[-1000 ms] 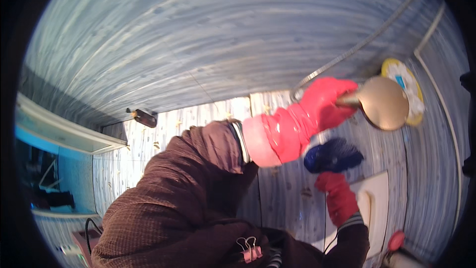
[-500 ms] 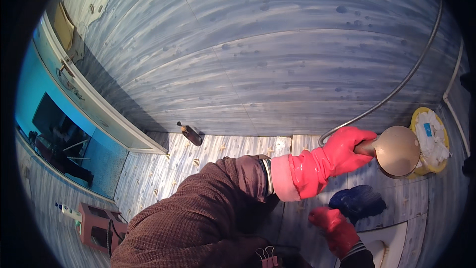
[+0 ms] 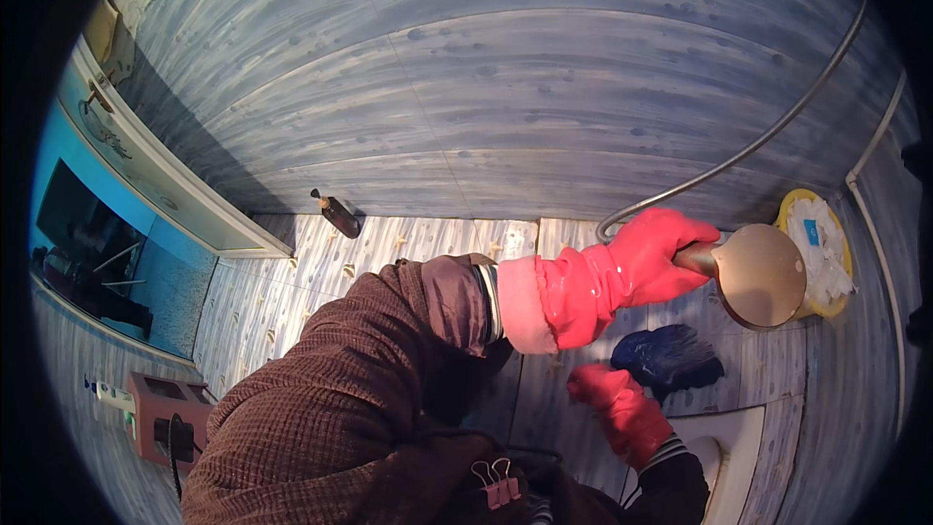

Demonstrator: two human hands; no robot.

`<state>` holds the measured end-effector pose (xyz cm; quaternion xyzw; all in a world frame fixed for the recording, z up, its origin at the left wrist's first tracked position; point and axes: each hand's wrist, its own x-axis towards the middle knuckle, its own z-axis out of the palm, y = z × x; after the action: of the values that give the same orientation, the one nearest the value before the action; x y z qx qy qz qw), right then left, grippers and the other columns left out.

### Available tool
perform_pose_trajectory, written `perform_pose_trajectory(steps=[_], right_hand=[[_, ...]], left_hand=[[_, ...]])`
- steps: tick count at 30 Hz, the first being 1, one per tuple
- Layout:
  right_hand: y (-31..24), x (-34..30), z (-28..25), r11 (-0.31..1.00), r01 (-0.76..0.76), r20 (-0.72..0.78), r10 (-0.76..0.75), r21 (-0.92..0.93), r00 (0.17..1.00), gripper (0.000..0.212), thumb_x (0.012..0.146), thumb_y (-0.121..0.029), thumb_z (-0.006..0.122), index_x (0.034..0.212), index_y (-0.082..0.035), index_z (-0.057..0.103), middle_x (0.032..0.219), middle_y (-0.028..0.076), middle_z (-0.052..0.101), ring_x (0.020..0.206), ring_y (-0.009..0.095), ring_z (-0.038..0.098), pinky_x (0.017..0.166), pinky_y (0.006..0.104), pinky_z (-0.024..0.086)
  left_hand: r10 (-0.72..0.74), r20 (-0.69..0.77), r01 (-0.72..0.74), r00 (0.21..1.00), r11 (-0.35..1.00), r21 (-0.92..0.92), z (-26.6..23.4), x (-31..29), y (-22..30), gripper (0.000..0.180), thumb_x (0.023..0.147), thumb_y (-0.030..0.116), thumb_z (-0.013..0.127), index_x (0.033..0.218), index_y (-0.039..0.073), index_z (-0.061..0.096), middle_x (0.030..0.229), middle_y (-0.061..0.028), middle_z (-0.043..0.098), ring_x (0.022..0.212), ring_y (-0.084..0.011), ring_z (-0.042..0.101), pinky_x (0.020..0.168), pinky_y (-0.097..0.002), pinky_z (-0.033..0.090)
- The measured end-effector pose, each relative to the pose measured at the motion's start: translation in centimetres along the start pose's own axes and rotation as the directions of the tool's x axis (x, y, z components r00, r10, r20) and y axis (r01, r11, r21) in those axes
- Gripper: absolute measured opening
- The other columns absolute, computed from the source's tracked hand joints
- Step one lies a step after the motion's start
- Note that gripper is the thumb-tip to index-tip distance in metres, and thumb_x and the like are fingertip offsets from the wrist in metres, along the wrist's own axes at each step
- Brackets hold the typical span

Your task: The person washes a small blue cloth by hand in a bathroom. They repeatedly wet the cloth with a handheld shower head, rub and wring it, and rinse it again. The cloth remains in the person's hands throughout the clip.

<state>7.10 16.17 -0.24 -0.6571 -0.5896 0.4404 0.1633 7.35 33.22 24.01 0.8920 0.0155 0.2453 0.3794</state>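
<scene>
The shower head [image 3: 761, 277] appears just left of the yellow bin [image 3: 826, 308], overlapping it in view; it is probably light and stiff, likely slippery if wet, and best held round its handle [image 3: 696, 259], where the metal hose [image 3: 743, 165] should tug least. The red-gloved left hand [image 3: 661, 253] is clasped on that handle. Lower and farther left of the bin, the red-gloved right hand [image 3: 624, 410] sits near a dark blue object [image 3: 671, 358]; whether its fingers grip anything, I cannot tell.
</scene>
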Motion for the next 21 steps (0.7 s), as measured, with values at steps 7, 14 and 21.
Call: perform_pose_trajectory(steps=[7,14,21], right_hand=[[-0.4,0.1,-0.8,1.000,-0.014,0.001,0.014,-0.018,1.000,0.032,0.081,-0.032,0.065,0.092,-0.004,0.075,0.097,0.023,0.072,0.095,0.041,0.070,0.082,0.0491,0.055],[-0.9,0.2,-1.2,0.999,-0.033,-0.006,0.033,-0.042,0.999,0.031,0.080,-0.031,0.066,0.090,-0.004,0.075,0.095,0.024,0.071,0.093,0.042,0.070,0.081,0.0491,0.055],[-0.8,-0.3,-0.5,0.998,-0.054,-0.015,0.054,-0.039,0.998,0.030,0.079,-0.030,0.066,0.089,-0.004,0.075,0.093,0.024,0.071,0.091,0.042,0.070,0.079,0.0492,0.055]], left_hand=[[0.043,-0.116,-0.057,0.992,0.992,-0.115,0.1,-0.4,0.1,0.039,0.082,0.017,0.080,0.117,0.001,0.070,0.091,-0.0200,0.071,0.082,-0.0344,0.069,0.075,-0.0381,0.054],[-0.005,-0.023,0.004,1.000,0.998,-0.062,-0.9,-0.1,0.8,0.034,0.081,0.018,0.080,0.112,0.004,0.072,0.087,-0.0187,0.070,0.080,-0.0385,0.067,0.073,-0.0401,0.054],[0.090,-0.071,-0.096,0.993,0.991,-0.092,-0.7,-0.3,0.5,0.037,0.079,0.020,0.080,0.112,0.004,0.071,0.088,-0.0209,0.069,0.081,-0.0430,0.065,0.069,-0.0444,0.051]])
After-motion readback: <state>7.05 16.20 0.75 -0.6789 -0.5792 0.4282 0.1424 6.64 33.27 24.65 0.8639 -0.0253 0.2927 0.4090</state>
